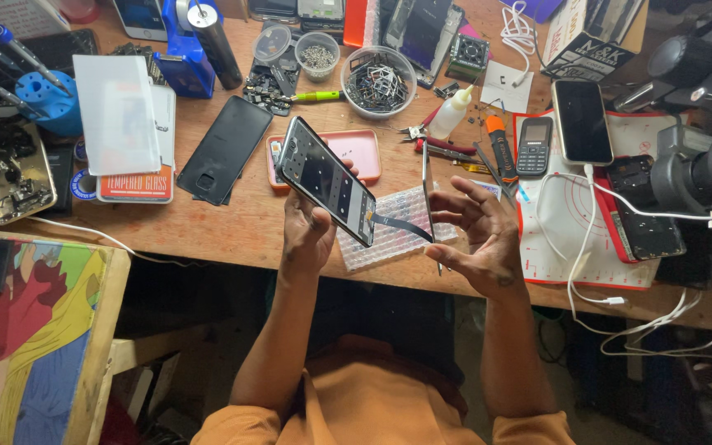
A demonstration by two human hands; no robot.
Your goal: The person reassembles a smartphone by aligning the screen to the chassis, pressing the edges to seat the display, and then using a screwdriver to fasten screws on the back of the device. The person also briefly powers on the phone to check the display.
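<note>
Phone (pixel 325 179): thin, light, likely fragile; left hand (pixel 305 231) grip closed on its lower edge; right hand (pixel 481 239) pinched screen panel (pixel 427 194), edge-on, above bench (pixel 241 222).

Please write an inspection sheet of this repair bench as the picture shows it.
Surface: wooden bench, crowded; red-edged work mat at right.
Job's things: opened phone body in the left hand; thin screen panel edge-on in the right hand; a dark flex strip joins them.
Clutter: bubble wrap, pink tray, bowl of small parts, keypad phone, glue bottle.
Grippers: both hands hold parts.
Cables: white cable trails over the mat and off the edge.
Surroundings: microscope at right, painted board at left.
</note>
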